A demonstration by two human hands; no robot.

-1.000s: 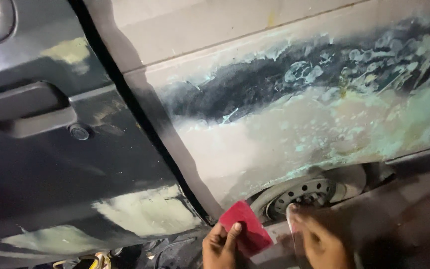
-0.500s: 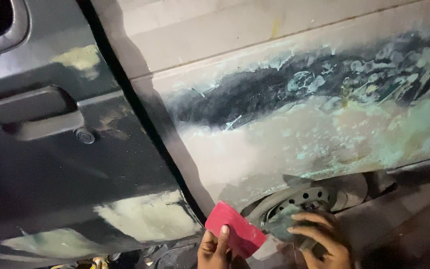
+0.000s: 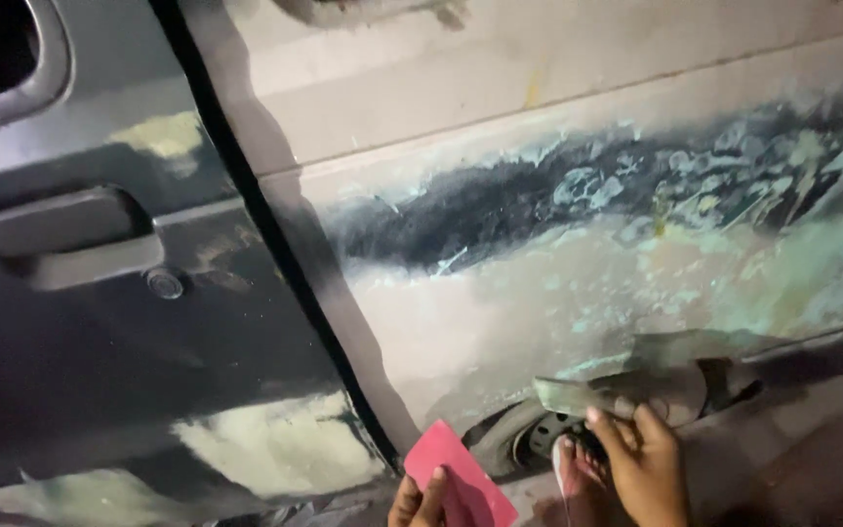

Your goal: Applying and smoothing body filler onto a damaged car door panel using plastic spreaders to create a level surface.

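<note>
The left hand gripped a red spreader in closed fingers, while the right hand pinched a putty-smeared scraper beside the sanded car panel.

Dark door handle, round keyhole

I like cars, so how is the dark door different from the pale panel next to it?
The dark car door is mostly blackish with two small pale filler patches; the pale body panel is mostly covered in whitish-green filler with one dark streak. The door carries a handle; the panel sits above the wheel. Both look patchy and unfinished.
</note>
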